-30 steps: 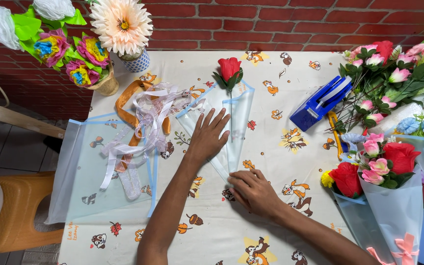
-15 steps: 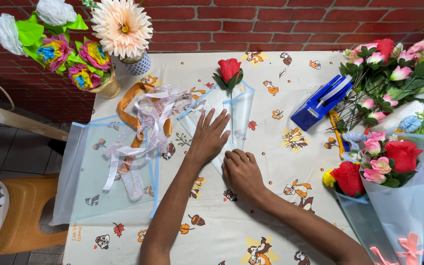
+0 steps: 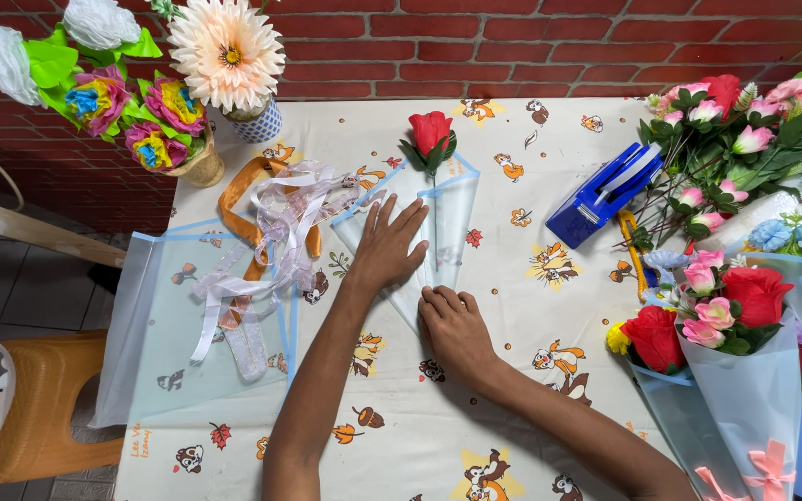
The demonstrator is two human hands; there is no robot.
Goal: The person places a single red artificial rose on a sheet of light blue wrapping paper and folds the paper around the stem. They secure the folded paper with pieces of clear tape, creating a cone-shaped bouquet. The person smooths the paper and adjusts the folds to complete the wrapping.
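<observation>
Left hand (image 3: 387,249) spread flat, right hand (image 3: 452,325) curled, pinning the translucent wrap (image 3: 452,209) folded around the red rose (image 3: 430,130) against springing open

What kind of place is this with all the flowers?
Probably a flower-wrapping table, perhaps at a small florist's. A red rose lies in a clear wrapping sheet, with loose ribbons and finished bouquets nearby.

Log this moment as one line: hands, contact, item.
left hand: flat on translucent wrapping sheet | right hand: pressing sheet's lower tip | red rose: lying inside wrap | ribbons: untouched
</observation>
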